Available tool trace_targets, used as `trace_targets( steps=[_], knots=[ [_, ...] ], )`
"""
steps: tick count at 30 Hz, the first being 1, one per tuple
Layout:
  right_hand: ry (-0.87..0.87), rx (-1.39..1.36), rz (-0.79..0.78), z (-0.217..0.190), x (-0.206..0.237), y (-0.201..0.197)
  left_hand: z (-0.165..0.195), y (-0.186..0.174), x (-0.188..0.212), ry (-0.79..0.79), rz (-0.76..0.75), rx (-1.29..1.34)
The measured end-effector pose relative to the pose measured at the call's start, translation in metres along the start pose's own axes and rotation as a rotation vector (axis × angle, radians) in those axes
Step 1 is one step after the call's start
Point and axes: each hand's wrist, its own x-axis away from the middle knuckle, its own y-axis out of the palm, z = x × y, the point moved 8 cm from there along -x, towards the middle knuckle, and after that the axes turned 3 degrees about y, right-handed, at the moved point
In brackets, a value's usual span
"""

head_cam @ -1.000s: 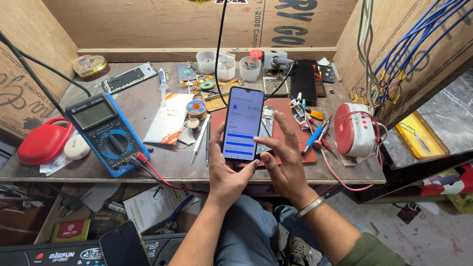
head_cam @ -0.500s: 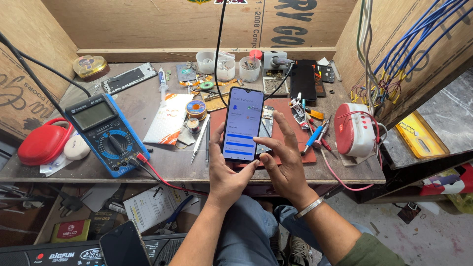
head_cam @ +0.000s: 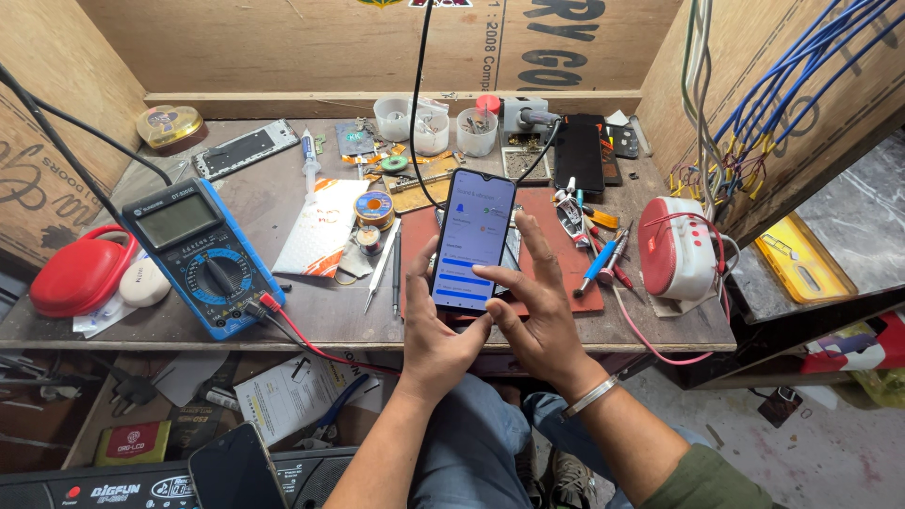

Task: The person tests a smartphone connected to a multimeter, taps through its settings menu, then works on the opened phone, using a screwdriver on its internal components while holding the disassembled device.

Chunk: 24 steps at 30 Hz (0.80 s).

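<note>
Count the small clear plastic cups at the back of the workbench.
3, in a row near the back wall: left cup, middle cup, right cup by the red-capped container. Clutter may hide others.

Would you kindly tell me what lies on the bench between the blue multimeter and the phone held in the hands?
In the head view, between the multimeter and the phone lie a white packet, a solder spool and tweezers.
</note>
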Motion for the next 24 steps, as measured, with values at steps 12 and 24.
trace_targets(
  steps=[12, 24],
  knots=[
    [-0.067, 0.140, -0.090, -0.007, 0.003, 0.007, -0.004, 0.001, 0.003, -0.030, -0.004, 0.038],
    [0.117, -0.040, 0.203, 0.018, 0.005, -0.014, 0.004, -0.006, -0.002, 0.017, 0.048, -0.031]
  ],
)
